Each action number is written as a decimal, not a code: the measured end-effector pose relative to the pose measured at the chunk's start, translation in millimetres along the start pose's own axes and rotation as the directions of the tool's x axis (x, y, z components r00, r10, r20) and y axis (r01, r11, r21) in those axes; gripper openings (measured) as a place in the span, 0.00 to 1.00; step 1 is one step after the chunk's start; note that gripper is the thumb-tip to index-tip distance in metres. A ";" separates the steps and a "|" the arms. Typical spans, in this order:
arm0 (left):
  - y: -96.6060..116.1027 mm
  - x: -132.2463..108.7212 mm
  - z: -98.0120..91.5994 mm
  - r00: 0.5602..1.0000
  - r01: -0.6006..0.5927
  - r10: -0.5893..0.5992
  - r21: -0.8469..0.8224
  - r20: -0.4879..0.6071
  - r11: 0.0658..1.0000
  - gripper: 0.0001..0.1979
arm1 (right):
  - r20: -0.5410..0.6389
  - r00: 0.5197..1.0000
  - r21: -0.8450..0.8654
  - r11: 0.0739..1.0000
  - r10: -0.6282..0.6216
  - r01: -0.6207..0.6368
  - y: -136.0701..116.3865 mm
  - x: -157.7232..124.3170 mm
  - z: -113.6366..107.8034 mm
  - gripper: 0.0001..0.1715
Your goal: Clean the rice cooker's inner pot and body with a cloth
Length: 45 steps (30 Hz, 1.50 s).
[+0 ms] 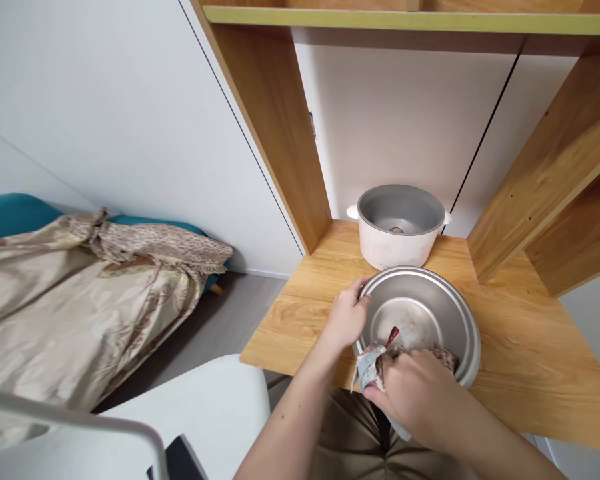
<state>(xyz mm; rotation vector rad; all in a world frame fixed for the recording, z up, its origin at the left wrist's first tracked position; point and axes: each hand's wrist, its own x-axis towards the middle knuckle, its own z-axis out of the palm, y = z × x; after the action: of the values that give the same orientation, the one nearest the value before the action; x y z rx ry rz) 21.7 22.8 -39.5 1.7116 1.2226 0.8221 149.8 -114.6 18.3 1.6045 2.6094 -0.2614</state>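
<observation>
A round silver metal pot (443, 307) sits on the wooden desk, its opening facing up and towards me. The fingers of my left hand (349, 313) are closed around the pot's left rim. Bunched in my right hand (417, 397) is a patterned cloth (373, 367) in brown, white and pale blue, with a small red label (393, 335) sticking up. This hand presses the cloth against the near inner wall of the pot. Part of the cloth is hidden beneath my fingers. Right behind the pot stands a white cooker base (397, 247) with a grey inside and two side handles.
The wooden desk (520, 340) has upright boards and a shelf (410, 21) above it. To the left stands a white chair (220, 400) with a dark object (183, 460) on it. Farther left, a beige cover (95, 320) drapes over a teal sofa (17, 217).
</observation>
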 end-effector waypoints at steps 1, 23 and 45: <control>0.2 0.0 1.0 1.000 0.002 -0.002 -0.008 -0.004 1.000 0.22 | -0.016 1.000 0.011 1.000 0.013 -0.013 -2.2 3.3 3.4 0.17; -3.3 1.8 0.4 0.997 -0.070 0.071 -0.051 0.026 0.996 0.24 | -0.008 1.000 -0.016 0.999 -0.029 0.029 9.5 -7.9 -3.5 0.17; -4.2 4.7 3.3 1.000 -0.023 0.024 -0.140 0.011 0.990 0.23 | -0.022 0.991 0.057 0.990 0.131 -0.129 -2.6 6.7 0.1 0.20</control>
<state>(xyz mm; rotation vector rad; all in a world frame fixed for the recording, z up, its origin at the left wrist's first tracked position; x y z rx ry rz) 24.3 27.1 -44.6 1.6183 1.1116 0.8886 144.4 -109.8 17.5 1.7988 2.5228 -0.3100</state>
